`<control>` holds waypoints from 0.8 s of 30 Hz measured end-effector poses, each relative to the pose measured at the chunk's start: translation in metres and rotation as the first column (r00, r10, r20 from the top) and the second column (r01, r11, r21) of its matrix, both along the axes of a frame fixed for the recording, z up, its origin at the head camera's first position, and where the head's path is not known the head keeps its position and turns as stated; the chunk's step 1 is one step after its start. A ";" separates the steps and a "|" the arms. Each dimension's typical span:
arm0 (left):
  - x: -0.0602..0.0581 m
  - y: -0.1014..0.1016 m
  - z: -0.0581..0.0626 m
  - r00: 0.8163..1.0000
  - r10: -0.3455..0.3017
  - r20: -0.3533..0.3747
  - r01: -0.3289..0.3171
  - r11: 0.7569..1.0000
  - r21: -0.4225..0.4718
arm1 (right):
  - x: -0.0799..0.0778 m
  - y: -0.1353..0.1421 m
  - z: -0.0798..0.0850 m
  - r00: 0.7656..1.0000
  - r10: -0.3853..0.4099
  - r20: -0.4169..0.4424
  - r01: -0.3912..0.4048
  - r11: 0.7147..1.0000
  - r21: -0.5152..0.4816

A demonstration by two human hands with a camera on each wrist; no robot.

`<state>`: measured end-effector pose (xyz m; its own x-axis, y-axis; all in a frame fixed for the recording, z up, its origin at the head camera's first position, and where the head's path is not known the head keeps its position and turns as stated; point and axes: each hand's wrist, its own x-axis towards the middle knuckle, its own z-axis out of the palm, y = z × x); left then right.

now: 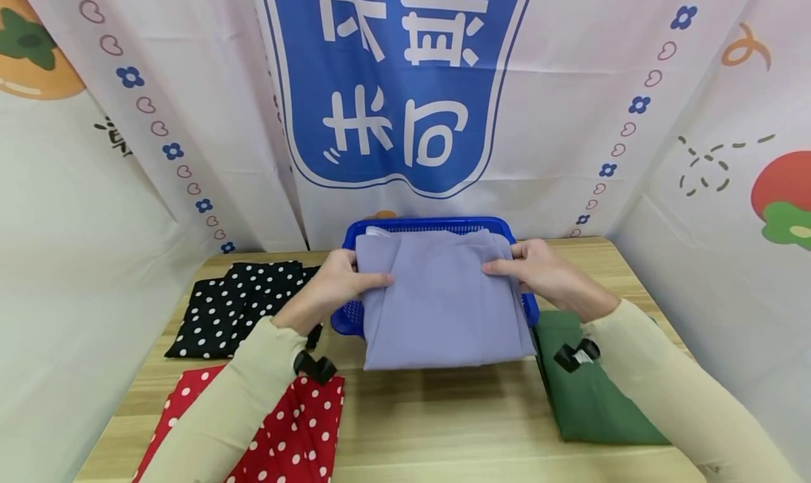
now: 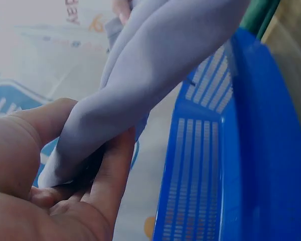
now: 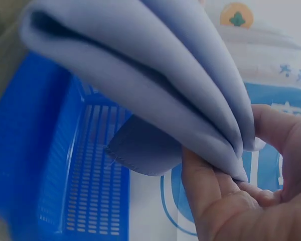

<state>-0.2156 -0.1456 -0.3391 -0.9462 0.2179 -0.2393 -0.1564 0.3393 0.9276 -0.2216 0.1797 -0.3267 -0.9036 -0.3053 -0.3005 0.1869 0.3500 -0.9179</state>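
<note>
Cloth: lavender cloth (image 1: 443,300), folded in several layers, held above the basket and apart from its floor; its near edge reaches out past the near rim.
Basket: blue slotted basket (image 1: 437,222), standing on the wooden table (image 1: 443,427) near the printed backdrop (image 1: 557,117).
Left hand: left hand (image 1: 329,282) pinches the cloth's left side, thumb on top, other fingers beneath.
Right hand: right hand (image 1: 548,272) pinches the right side the same way, thumb over the top layer, fingers under.
Side cloths: 3 others lie on the table, black dotted cloth (image 1: 234,307) and red dotted cloth (image 1: 298,427) on the left, green cloth (image 1: 589,391) on the right; neither hand grips them.
Step in hand: judged from the pose, a 2-handed carry at the basket; whether the cloth is going in or coming out, I cannot tell.
Next move: likely calls for 2 matched pinches and level hands, so the layers stay together; any lowering would need the overhanging edge brought inside the rim.
</note>
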 end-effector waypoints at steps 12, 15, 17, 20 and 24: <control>-0.062 0.010 0.005 0.994 0.109 -0.004 -0.109 0.993 -0.054 | -0.050 -0.005 0.003 0.998 -0.065 -0.001 0.065 0.997 0.040; -0.073 0.013 0.003 0.993 0.121 -0.020 -0.122 0.988 -0.095 | -0.058 -0.004 0.001 0.995 -0.096 -0.033 0.098 0.993 0.068; -0.079 0.014 0.000 0.992 0.124 -0.028 -0.126 0.984 -0.122 | -0.062 -0.003 -0.002 0.993 -0.110 -0.047 0.114 0.990 0.080; -0.086 0.015 -0.007 0.992 0.123 -0.040 -0.127 0.983 -0.135 | -0.068 -0.004 -0.008 0.992 -0.116 -0.053 0.120 0.988 0.101; -0.092 0.017 -0.018 0.992 0.108 -0.061 -0.117 0.978 -0.174 | -0.074 -0.006 -0.019 0.992 -0.109 -0.061 0.118 0.977 0.180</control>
